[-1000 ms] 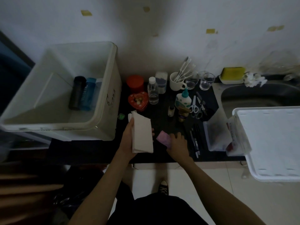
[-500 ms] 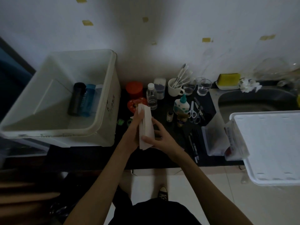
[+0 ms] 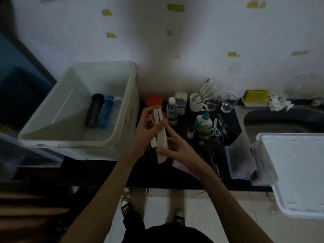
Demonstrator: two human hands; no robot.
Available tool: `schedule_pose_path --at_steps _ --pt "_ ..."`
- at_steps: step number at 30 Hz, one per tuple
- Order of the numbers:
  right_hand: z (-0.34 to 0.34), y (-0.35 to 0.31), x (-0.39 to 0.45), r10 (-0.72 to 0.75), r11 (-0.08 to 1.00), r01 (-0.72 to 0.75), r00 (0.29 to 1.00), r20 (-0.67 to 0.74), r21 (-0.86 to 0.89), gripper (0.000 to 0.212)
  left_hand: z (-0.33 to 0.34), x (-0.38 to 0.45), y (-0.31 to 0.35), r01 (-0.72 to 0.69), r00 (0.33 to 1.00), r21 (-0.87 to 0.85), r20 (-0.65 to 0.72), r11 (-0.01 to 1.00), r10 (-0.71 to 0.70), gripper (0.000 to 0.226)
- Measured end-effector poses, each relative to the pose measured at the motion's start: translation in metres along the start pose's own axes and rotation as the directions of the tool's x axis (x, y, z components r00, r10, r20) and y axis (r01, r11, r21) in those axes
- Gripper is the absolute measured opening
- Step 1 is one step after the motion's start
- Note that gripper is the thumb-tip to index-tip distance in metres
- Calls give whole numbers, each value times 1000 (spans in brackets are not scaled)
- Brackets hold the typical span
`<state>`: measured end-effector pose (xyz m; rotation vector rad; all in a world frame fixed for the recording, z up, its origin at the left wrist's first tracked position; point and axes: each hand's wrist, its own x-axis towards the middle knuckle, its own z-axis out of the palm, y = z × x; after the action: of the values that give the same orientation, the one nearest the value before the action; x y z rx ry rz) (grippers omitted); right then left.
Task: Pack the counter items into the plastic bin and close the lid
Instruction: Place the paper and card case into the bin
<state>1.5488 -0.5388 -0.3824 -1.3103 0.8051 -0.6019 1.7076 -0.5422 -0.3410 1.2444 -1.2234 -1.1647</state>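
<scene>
A white paper stack (image 3: pixel 161 135) stands on edge above the dark counter (image 3: pixel 184 172), right of the open plastic bin (image 3: pixel 126 111). My left hand (image 3: pixel 146 127) grips its upper part and my right hand (image 3: pixel 175 148) holds its lower end. Inside the bin lie a black bottle (image 3: pixel 93 111), a blue bottle (image 3: pixel 105 112) and a clear one (image 3: pixel 115 109). The white lid (image 3: pixel 298 172) rests at the right, over the sink edge. Still on the counter: an orange jar (image 3: pixel 154 100), a clear bottle (image 3: pixel 172 111), a mug of utensils (image 3: pixel 197 102), a glue bottle (image 3: pixel 203 122), scissors (image 3: pixel 216 130).
Two small glasses (image 3: pixel 220 102) and a yellow sponge (image 3: pixel 256 97) sit by the wall. A sink (image 3: pixel 284 120) lies at the right. A clear small box (image 3: pixel 240 163), black pens (image 3: pixel 214 160) and a pink paper (image 3: pixel 180 166) lie near the counter's front edge.
The paper stack went from lying flat in my left hand to standing on edge, lifted toward the bin. My right hand left the pink paper and took the stack's lower end.
</scene>
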Motion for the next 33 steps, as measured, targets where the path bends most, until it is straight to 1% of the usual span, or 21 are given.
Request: schedule_pose_path --at_steps 4,6,7,8,9,10,11,12,13,14,16,17,19,21,23,24,26,27,30,31,33 --pt "11 -34 19 -73 993 75 997 30 -87 90 -27 9 27 -47 999 0 27 999 47 62" --pt "20 -51 31 -126 984 133 990 67 -122 90 -44 11 45 -63 998 -24 -16 998 63 59" --pt "25 -59 39 -137 985 144 988 76 -96 88 -55 12 53 -72 997 -51 -39 996 70 58" --pt "32 -68 46 -123 992 124 991 54 -20 83 -67 13 60 -76 996 -92 -62 993 71 57" --pt "39 -75 56 -64 992 63 998 2 107 75 -80 14 68 -75 994 -145 -87 987 63 54" --pt "46 -83 66 42 964 -31 998 -39 265 69 -93 15 73 -77 992 -199 -114 977 55 50" --pt "54 -89 77 164 896 -138 986 -26 423 67 -105 15 79 -91 988 -248 -141 964 57 47" --pt "64 -95 86 253 809 -231 967 33 540 66 -118 17 84 -121 982 -287 -172 950 73 46" --pt "74 -99 95 286 745 -285 953 98 603 63 -129 17 87 -155 974 -320 -205 935 91 46" --pt "85 -104 104 283 709 -304 949 137 637 57 -140 18 89 -182 967 -345 -233 921 104 47" --pt "106 -112 124 260 676 -286 955 144 679 43 -161 20 90 -194 960 -355 -260 914 103 48" --pt "115 -115 134 255 672 -277 957 137 687 42 -173 20 89 -185 962 -350 -257 918 96 48" --pt "130 -118 157 250 684 -262 961 119 681 45 -204 22 82 -152 973 -350 -216 924 78 52" --pt "141 -120 178 246 733 -244 965 87 634 43 -243 26 76 -94 987 -384 -158 919 36 51" --pt "148 -121 196 244 787 -224 969 44 574 42 -286 33 72 19 992 -384 -110 923 -66 55" --pt "151 -123 204 240 815 -215 970 23 539 40 -305 38 70 89 985 -344 -110 935 -135 59" --pt "155 -124 217 232 880 -197 972 -29 432 33 -334 50 66 240 944 -220 -173 946 -280 58" --pt "156 -125 224 239 907 -203 970 -52 370 32 -343 55 63 300 924 -148 -199 942 -326 57" --pt "161 -120 241 335 926 -309 937 -98 217 37 -357 71 46 397 911 57 -142 916 -386 52" --pt "162 -115 247 388 913 -363 914 -122 187 38 -357 76 37 432 899 83 -117 898 -421 46" --pt "165 -103 255 514 855 -483 840 -177 189 38 -354 85 15 547 837 88 -73 833 -542 34"
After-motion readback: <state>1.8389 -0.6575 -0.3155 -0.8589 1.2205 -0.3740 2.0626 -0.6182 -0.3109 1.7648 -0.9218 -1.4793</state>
